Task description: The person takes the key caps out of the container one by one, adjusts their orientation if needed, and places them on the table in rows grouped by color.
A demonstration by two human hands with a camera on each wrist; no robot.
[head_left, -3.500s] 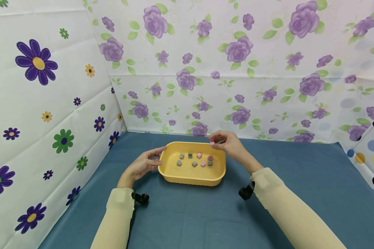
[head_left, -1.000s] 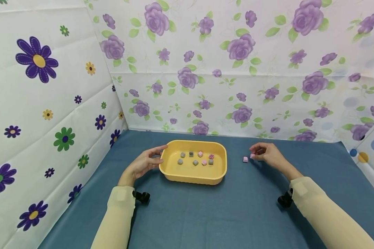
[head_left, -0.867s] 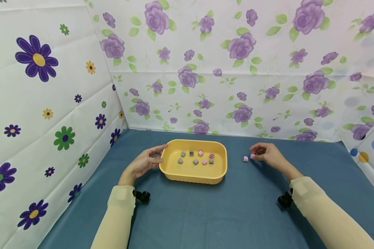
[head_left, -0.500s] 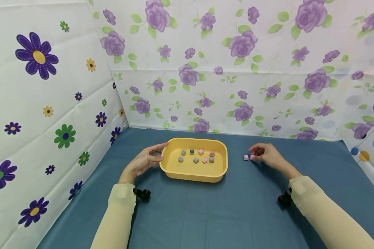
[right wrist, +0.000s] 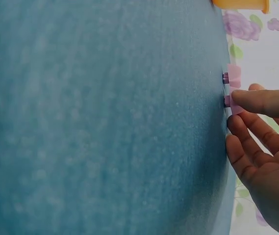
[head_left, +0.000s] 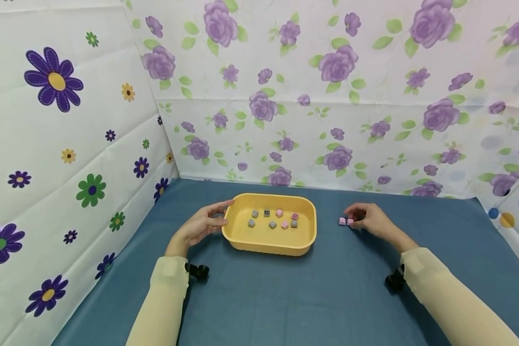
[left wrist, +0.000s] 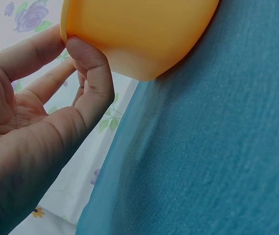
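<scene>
In the head view a yellow plastic tray (head_left: 268, 247) sits on the blue cloth. My left hand (head_left: 199, 228) holds its left end; in the left wrist view the thumb (left wrist: 88, 51) lies against the tray's outer wall and the index fingertip is at the rim. Inside lie several small grey and pink pieces that look like keycaps. To the tray's right, my right hand (head_left: 369, 221) pinches a pink keycap (head_left: 350, 222). A second pink keycap (head_left: 342, 221) stands close beside it on the cloth. The right wrist view shows darker bases under both pink caps.
Blue cloth (head_left: 259, 298) covers the table. Flower-printed sheets (head_left: 259, 139) hang behind the table and on its left (head_left: 69, 192). Each wrist wears a black camera mount (head_left: 199, 272), and pale sleeves cover both forearms.
My right hand has moved from above the tray's right rim to the cloth at right, bringing a pink keycap next to the other one. The left hand has stayed at the tray.
</scene>
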